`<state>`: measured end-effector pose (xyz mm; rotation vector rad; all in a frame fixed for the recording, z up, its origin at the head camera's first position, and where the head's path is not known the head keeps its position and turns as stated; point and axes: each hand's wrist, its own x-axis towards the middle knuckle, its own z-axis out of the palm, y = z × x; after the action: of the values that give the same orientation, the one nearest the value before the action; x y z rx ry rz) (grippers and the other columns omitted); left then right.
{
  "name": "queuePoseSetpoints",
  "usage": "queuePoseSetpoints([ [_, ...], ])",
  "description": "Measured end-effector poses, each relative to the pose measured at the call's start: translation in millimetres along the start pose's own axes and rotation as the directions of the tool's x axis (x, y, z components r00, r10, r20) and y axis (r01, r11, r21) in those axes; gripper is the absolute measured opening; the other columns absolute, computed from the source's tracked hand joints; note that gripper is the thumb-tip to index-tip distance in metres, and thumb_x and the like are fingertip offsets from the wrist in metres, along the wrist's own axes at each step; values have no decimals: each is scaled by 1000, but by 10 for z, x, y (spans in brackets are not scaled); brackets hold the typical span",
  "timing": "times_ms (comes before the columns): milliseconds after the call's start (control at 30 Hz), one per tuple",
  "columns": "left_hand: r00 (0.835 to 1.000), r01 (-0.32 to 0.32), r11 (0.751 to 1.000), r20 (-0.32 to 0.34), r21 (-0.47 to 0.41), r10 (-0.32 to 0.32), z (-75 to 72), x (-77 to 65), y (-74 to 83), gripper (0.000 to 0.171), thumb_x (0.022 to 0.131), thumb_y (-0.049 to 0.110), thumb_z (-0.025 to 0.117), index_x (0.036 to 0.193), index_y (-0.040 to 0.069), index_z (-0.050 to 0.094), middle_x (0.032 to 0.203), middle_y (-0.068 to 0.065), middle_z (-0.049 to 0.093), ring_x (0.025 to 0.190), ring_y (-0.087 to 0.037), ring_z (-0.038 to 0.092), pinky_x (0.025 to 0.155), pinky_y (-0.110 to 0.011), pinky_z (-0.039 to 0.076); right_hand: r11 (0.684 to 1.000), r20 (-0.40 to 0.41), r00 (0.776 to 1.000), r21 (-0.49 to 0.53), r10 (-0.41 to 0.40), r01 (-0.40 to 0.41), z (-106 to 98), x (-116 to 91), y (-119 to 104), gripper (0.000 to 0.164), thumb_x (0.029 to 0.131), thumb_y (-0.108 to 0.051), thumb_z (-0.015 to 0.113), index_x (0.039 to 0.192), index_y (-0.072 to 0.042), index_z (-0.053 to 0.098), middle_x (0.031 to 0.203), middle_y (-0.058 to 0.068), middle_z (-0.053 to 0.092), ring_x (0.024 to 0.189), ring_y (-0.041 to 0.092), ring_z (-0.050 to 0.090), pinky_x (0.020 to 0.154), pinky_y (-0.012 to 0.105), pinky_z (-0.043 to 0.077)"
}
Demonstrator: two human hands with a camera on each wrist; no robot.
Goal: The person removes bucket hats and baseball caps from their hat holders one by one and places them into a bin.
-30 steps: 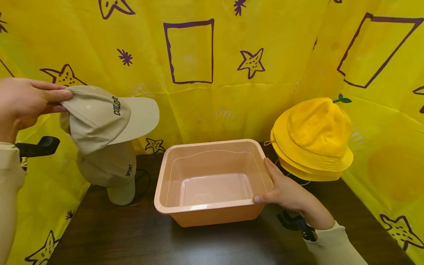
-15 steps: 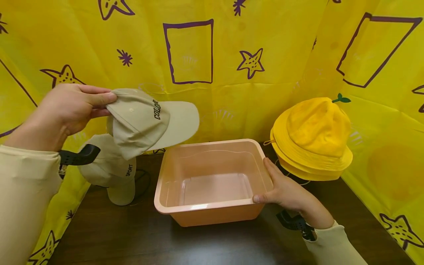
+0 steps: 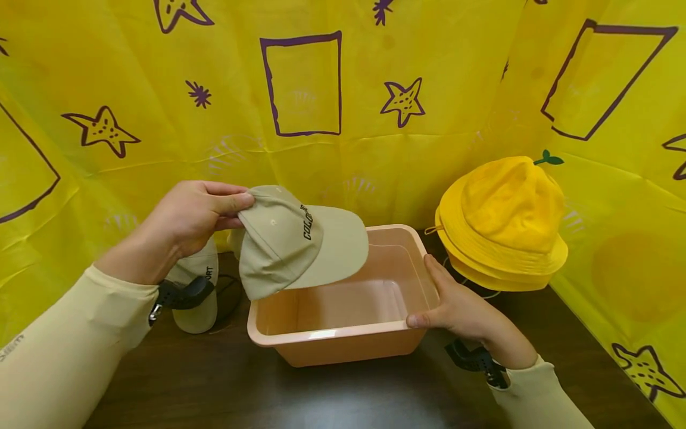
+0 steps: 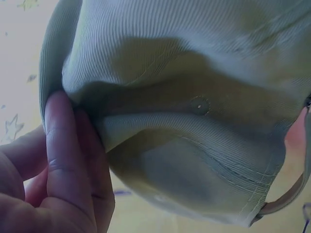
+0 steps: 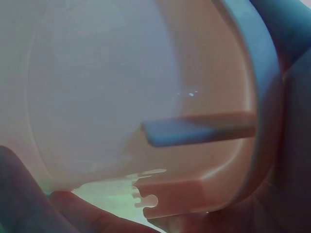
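Observation:
My left hand [image 3: 195, 220] pinches a beige baseball cap [image 3: 276, 238] by the top of its crown. The cap hangs tilted over the left part of a pink plastic basin [image 3: 300, 345], its brim pointing right. In the left wrist view, the fingers [image 4: 65, 160] press into a fold of the cap fabric [image 4: 218, 141], and the strap shows at the right. My right hand [image 3: 463, 313] grips the basin's right rim, thumb on the front edge. Close up in the right wrist view is the basin wall [image 5: 214, 97]. The visible inside of the basin holds nothing.
A second beige cap [image 3: 195, 310] rests at the left on the dark table [image 3: 343, 399], partly behind my left hand. Stacked yellow bucket hats [image 3: 504, 232], the top one with a green sprout, stand at the right. A yellow patterned cloth [image 3: 305, 161] encloses the back and sides.
My left hand has carried the cap rightward and down, from above the second cap to over the basin. The right hand has stayed on the rim.

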<state>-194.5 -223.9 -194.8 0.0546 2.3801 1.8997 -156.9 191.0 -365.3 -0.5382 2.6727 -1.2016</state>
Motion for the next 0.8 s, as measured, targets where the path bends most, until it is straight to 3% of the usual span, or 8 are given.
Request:
queuePoseSetpoints([
  [100,999,27,999,26,20,-27,171,-7,-65,45,97,10,66,132,-15,52,95,0,69,81,-11,68,76,-26,55,1000,3,1000,-3,-1,1,2,0,8,129,73,-51,85,159,-3,2,163,21,1,144,42,14,110,63,18],
  [333,994,72,997,76,4,-72,521,55,-322,40,97,5,66,128,-16,56,100,-8,68,81,-12,68,76,-27,55,1000,10,1000,-11,-12,12,10,10,20,128,74,-51,85,159,-2,1,163,20,0,146,42,9,110,63,15],
  [567,986,146,979,106,-139,-132,859,176,-578,35,97,0,64,128,-15,57,105,-14,65,82,-15,67,75,-28,55,1000,9,1000,-15,-13,13,3,14,27,129,74,-51,85,158,-1,1,163,20,-1,146,41,7,111,63,13],
  [800,980,181,963,117,-199,-160,1179,237,-653,32,96,2,65,126,-9,62,109,-14,65,77,-15,67,71,-27,56,1000,-1,1000,-9,-12,12,1,17,23,129,73,-52,85,158,0,2,163,21,1,145,42,13,111,62,16],
])
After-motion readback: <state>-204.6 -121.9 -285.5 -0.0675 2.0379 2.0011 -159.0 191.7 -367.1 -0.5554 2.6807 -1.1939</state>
